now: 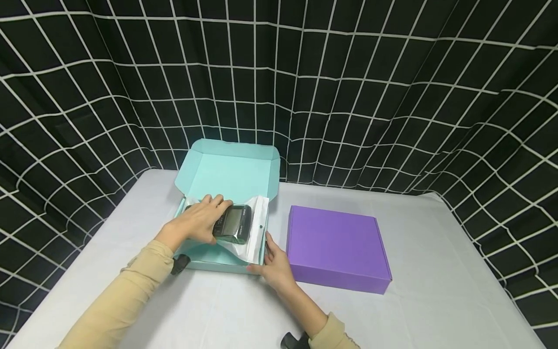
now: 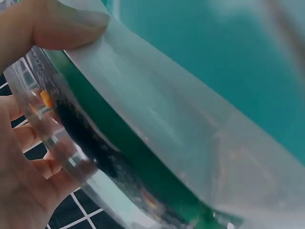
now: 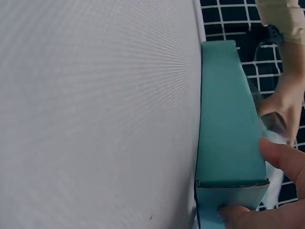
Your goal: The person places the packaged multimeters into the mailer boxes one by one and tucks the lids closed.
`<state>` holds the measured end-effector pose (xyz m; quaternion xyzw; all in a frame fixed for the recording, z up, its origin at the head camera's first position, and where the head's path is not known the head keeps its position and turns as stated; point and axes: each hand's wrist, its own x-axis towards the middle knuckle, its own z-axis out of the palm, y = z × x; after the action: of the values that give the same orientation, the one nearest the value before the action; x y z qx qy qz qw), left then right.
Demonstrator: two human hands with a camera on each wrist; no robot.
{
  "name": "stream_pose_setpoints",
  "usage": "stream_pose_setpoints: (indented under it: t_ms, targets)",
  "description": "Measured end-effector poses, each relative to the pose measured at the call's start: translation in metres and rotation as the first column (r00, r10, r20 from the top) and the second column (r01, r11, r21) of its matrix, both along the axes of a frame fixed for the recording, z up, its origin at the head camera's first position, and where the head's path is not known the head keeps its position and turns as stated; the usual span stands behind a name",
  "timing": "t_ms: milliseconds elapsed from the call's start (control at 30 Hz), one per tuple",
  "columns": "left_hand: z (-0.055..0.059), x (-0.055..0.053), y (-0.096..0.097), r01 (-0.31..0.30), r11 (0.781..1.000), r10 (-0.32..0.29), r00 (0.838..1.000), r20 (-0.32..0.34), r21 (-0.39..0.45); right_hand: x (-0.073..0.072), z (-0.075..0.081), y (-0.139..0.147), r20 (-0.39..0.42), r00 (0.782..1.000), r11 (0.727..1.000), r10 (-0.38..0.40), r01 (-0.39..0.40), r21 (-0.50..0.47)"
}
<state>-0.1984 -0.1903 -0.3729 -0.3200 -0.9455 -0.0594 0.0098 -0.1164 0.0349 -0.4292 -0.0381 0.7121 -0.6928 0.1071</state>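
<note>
My left hand (image 1: 198, 222) grips a plastic-bagged, grey-screened black gadget (image 1: 235, 223); my right hand (image 1: 277, 270) holds the teal cardboard box (image 1: 213, 266), near right.

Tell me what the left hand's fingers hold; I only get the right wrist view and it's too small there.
Observer: The left hand's fingers hold a dark device with a screen, packed in a plastic bag.
Operator: Teal box: lid up or down?
Observer: Up. The head view shows the lid open at the far side of the teal box.
Operator: Anything to the right of that box?
Observer: A closed purple box on the table.
</note>
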Motion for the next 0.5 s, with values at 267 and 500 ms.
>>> stream_pose_setpoints:
  t_ms: [267, 500]
  targets:
    - [-0.0048, -0.0009, 0.0028, -0.009, 0.999, 0.011, 0.999, 0.042, -0.040, 0.0003, 0.0002, -0.0023, -0.006, 1.000, 0.999, -0.006, 0.006, 0.033]
    - [-0.0058, -0.0024, 0.0079, -0.003, 0.995, 0.010, 0.998, 0.062, -0.097, -0.0003, 0.0002, -0.0013, -0.021, 1.000, 0.998, 0.011, -0.010, 0.056]
